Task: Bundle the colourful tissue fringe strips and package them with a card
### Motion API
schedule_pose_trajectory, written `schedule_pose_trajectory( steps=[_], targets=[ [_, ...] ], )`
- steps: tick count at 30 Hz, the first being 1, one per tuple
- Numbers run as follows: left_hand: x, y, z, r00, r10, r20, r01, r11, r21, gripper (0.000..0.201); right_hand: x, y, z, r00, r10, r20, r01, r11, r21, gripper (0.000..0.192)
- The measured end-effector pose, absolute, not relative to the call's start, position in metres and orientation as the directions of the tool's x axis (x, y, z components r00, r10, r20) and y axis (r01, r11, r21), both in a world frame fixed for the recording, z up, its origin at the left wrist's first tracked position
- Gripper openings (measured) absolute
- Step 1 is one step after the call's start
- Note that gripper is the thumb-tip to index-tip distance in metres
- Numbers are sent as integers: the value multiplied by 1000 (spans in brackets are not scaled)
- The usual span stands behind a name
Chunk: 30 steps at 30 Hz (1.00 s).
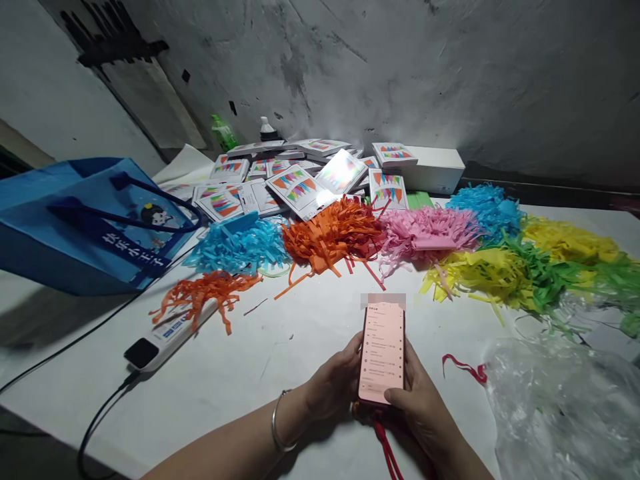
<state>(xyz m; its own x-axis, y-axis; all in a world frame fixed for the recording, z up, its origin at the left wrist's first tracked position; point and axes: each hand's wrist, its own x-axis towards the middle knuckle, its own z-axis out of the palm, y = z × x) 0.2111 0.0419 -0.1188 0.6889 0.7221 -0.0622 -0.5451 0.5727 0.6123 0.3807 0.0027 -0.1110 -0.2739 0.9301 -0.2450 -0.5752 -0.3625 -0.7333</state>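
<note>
Both hands, left hand [333, 383] and right hand [425, 407], grip a lit smartphone [383, 353] above the white counter [280, 353], near heaps of shredded coloured paper [333, 240].

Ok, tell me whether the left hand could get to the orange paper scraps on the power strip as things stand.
Probably yes. The left hand shares the phone with the right hand, so it would have to let go first. Between it and the orange paper scraps on the power strip lies only bare white table.
</note>
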Motion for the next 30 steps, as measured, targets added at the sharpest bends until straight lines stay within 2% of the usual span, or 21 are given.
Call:
schedule_pose_trajectory(
  steps=[8, 15, 23, 26, 30],
  targets=[
    [212, 42, -116, 681, 729, -67, -556, 574, 601, 65, 380, 3, -114, -252, 935, -250, -613, -354, -706, 102],
    [209, 43, -120, 694, 713, -101, -496, 575, 651, 72, 380, 3, -109, -255, 928, -271, -606, -372, -704, 105],
    [209, 42, -120, 689, 717, -108, -482, 565, 670, 79, 380, 2, -105, -240, 930, -279, -612, -368, -700, 98],
    [210, 41, -117, 691, 716, -105, -489, 569, 661, 76, 381, 3, -106, -214, 932, -293, -592, -362, -720, 89],
    [212, 40, -112, 684, 720, -115, -488, 569, 661, 76, 382, 6, -109, -128, 921, -369, -570, -373, -732, 61]
  ],
)
